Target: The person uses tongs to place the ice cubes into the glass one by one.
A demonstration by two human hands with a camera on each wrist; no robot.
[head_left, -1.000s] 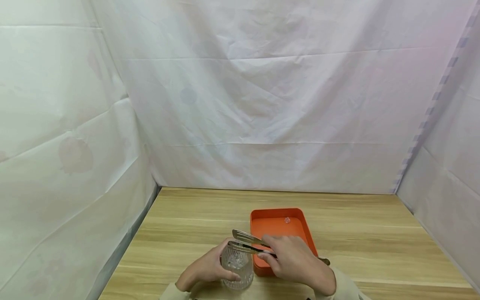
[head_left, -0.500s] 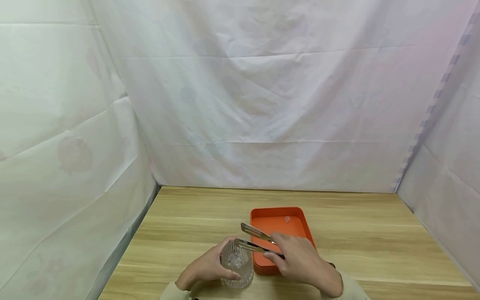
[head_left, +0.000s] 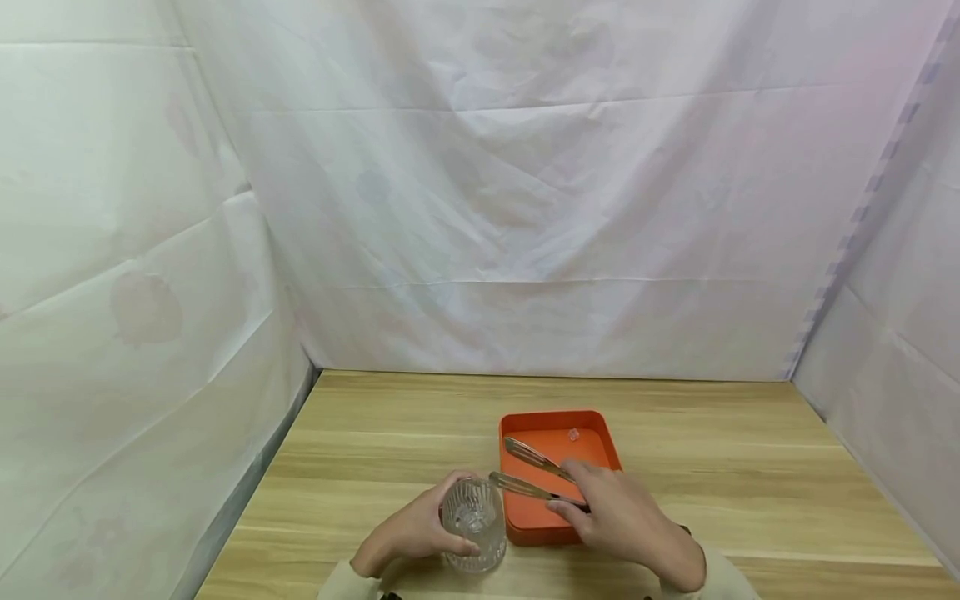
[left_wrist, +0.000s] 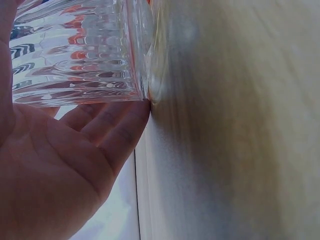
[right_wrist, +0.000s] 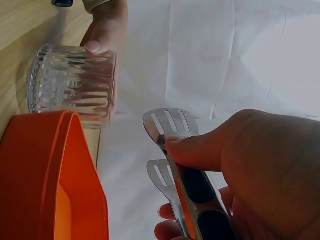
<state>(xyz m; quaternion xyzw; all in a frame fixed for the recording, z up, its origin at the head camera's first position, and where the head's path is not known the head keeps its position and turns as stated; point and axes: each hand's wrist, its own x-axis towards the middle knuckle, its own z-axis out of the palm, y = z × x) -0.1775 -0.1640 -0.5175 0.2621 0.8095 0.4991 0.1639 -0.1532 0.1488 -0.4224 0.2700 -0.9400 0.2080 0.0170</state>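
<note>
My left hand [head_left: 420, 529] wraps round a ribbed clear glass [head_left: 487, 542], which stands upright on the table. In the left wrist view, its fingers [left_wrist: 122, 132] curve behind the glass down at its base. Clear pieces lie inside the glass. My right hand [head_left: 626, 521] grips metal tongs [right_wrist: 172, 122] with slotted tips and dark handle pads. The tong arms are spread apart with nothing between them, over the orange tray [head_left: 551, 533]. One small clear piece like an ice cube [head_left: 573, 434] lies in the tray's far right corner.
The tray sits on a light wood table [head_left: 390, 417], just right of the glass. White cloth [head_left: 480, 208] hangs behind the table and along both sides.
My right hand has drawn the tongs rightward from above the glass to over the tray, their arms spreading a little wider. The left hand and the glass stay in place.
</note>
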